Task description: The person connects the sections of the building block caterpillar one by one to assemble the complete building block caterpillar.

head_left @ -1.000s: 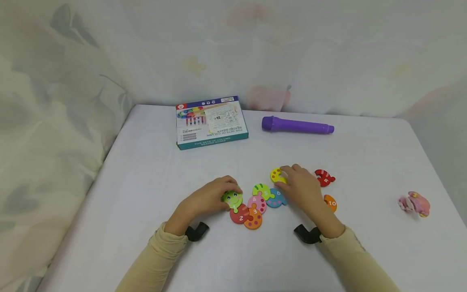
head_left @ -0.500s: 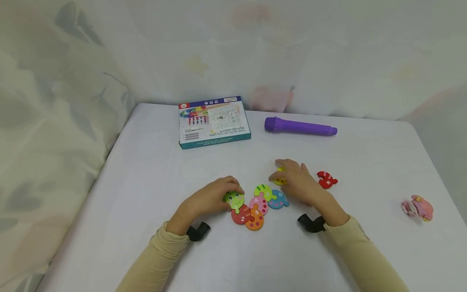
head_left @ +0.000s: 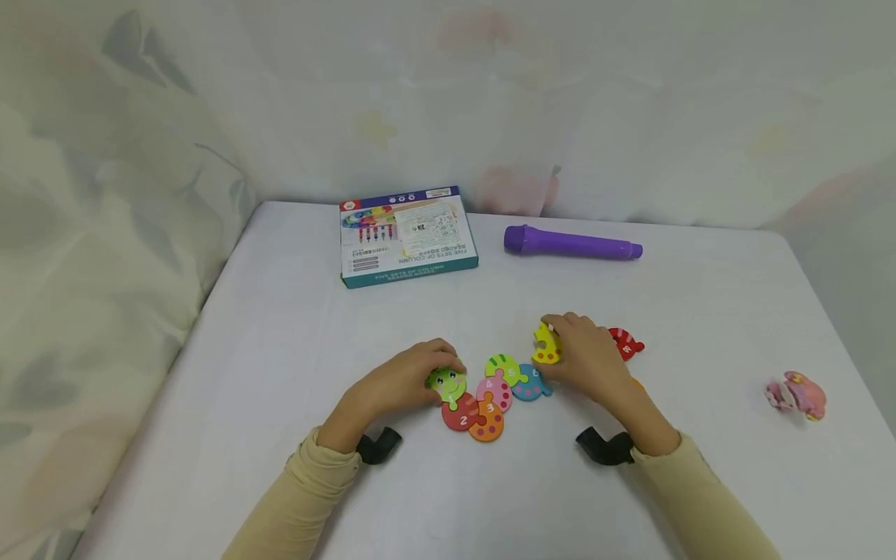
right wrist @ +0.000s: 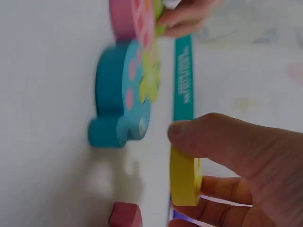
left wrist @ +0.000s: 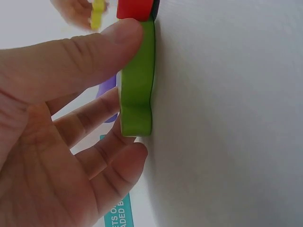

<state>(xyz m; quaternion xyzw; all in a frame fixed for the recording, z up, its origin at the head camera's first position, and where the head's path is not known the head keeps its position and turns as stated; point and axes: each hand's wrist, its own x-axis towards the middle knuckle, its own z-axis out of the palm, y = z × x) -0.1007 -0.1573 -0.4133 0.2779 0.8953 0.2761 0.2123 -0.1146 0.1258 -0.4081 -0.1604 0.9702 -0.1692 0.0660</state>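
Note:
My left hand [head_left: 406, 377] grips the green caterpillar-head puzzle piece [head_left: 448, 383], marked 1; the left wrist view shows my thumb on its side edge [left wrist: 137, 80]. From that head runs a joined chain: a red piece [head_left: 460, 412], an orange piece [head_left: 486, 424], a pink piece [head_left: 494, 391], a lime-green piece [head_left: 502, 369] and a blue piece [head_left: 528, 383]. Between thumb and fingers, my right hand [head_left: 588, 356] pinches a yellow spotted puzzle piece [head_left: 546, 344]. It is raised off the table, tilted on edge, beside the blue piece's knob [right wrist: 108, 132].
A red striped piece [head_left: 624, 343] lies right of my right hand, which partly hides an orange piece [head_left: 638, 384]. Toward the back are a flat toy box [head_left: 409, 237] and a purple toy microphone [head_left: 572, 243]. A small pink toy [head_left: 798, 395] sits far right.
The yellow piece lay flat under my right hand; now it is picked up, turned on edge and slightly nearer the blue piece. My left hand stays on the green head.

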